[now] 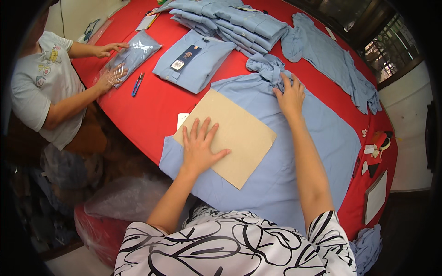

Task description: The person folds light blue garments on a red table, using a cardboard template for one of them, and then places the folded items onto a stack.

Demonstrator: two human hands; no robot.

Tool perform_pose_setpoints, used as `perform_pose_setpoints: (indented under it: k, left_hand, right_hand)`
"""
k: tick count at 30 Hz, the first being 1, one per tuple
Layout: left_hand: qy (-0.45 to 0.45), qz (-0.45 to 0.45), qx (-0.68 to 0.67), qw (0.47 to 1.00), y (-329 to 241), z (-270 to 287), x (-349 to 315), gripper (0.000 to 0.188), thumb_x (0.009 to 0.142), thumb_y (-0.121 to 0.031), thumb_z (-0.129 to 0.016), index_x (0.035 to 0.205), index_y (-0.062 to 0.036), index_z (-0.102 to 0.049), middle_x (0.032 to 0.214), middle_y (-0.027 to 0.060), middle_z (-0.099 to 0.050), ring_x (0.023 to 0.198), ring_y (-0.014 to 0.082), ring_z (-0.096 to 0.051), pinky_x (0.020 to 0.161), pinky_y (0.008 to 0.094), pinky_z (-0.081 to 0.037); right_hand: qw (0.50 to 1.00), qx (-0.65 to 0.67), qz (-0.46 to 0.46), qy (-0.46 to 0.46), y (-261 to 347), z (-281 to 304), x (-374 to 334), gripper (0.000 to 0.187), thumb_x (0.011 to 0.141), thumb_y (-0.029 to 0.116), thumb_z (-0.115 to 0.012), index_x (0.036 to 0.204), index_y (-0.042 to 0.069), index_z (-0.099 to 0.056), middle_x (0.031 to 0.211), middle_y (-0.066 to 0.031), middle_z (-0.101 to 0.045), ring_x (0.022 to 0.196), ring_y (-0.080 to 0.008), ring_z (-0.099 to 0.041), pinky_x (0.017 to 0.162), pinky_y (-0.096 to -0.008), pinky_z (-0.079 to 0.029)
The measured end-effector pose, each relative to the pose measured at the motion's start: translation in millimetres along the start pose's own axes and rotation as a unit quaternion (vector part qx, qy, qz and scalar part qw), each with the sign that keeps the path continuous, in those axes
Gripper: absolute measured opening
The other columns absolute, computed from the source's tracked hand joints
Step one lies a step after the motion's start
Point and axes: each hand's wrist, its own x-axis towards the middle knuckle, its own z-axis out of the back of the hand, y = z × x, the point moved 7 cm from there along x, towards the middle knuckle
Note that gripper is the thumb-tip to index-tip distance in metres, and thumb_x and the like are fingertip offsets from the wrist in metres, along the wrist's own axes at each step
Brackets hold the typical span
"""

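A light blue shirt (322,138) is spread over the table in front of me, its far end bunched up. On it lies a tan cardboard sheet (246,133), set at a slant. My left hand (199,149) rests flat on the cardboard with its fingers spread. At the bunched cloth beyond the board, my right hand (291,95) has its thumb and curved fingers around a fold of the shirt; the fingertips are partly lost in the cloth. A white tag or card (183,119) shows beside the cardboard's left edge.
A folded shirt (193,60) with a dark tag and a stack of folded shirts (230,23) lie farther back. Another shirt (322,55) stretches along the far right. Blue snips (137,85) lie near a co-worker's hands (113,76), which touch a bagged shirt (138,53). Tape (385,143) sits at right.
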Motion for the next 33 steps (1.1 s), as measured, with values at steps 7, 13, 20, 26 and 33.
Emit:
perform_pose_setpoints:
  k: [7, 13, 20, 26, 33]
  left_hand:
    - [-0.002, -0.036, 0.005, 0.999, -13, 0, 11, 0.089, 0.07, -0.062, -0.075, 0.141, -0.014, -0.052, 0.152, 0.0087, -0.04, 0.145, 0.0359, -0.025, 0.115, 0.0642, -0.011]
    - [0.03, 0.032, -0.433, 0.901, 25, -24, -6, 0.079, 0.081, -0.061, -0.061, 0.141, -0.0108, -0.05, 0.148, 0.0078, -0.044, 0.147, 0.0366, -0.022, 0.115, 0.0656, -0.006]
    - [0.034, -0.145, 0.002, 0.989, 1, -7, -4, 0.08, 0.086, -0.056, -0.052, 0.143, -0.0005, -0.044, 0.149, 0.0168, -0.041, 0.147, 0.0364, -0.023, 0.119, 0.0591, -0.004]
    - [-0.151, 0.011, -0.12, 0.981, 28, -15, 6, 0.057, 0.099, -0.024, -0.044, 0.149, 0.001, -0.033, 0.159, 0.0221, -0.021, 0.147, 0.0314, -0.026, 0.118, 0.051, -0.024]
    - [-0.207, -0.132, 0.094, 0.965, 23, -17, 5, 0.061, 0.091, 0.004, -0.053, 0.148, -0.0147, -0.04, 0.148, 0.0035, -0.049, 0.141, 0.0317, -0.04, 0.109, 0.0591, -0.033]
  right_hand:
    - [0.98, 0.073, -0.037, 0.181, -30, -3, 45, 0.048, 0.079, 0.029, -0.077, 0.121, 0.01, -0.064, 0.119, -0.0143, -0.065, 0.111, -0.0333, -0.06, 0.093, -0.0436, -0.046]
    - [0.825, 0.411, 0.129, 0.365, 131, 109, -5, 0.043, 0.087, 0.033, -0.07, 0.119, 0.004, -0.067, 0.123, -0.0164, -0.065, 0.114, -0.0317, -0.061, 0.097, -0.0394, -0.046]
    - [0.941, 0.099, 0.212, 0.243, 152, -36, -100, 0.058, 0.099, 0.045, -0.049, 0.146, 0.011, -0.045, 0.157, -0.0139, -0.032, 0.149, -0.0299, -0.021, 0.12, -0.0549, -0.012]
    - [0.903, 0.188, 0.244, 0.3, 159, -20, -128, 0.058, 0.1, 0.045, -0.046, 0.145, 0.009, -0.045, 0.155, -0.0142, -0.036, 0.148, -0.0294, -0.023, 0.12, -0.0543, -0.011]
    - [0.98, 0.141, 0.065, 0.122, -34, 65, -111, 0.052, 0.08, -0.006, -0.05, 0.128, 0.01, -0.062, 0.137, -0.015, -0.057, 0.133, -0.0344, -0.047, 0.113, -0.0443, -0.034]
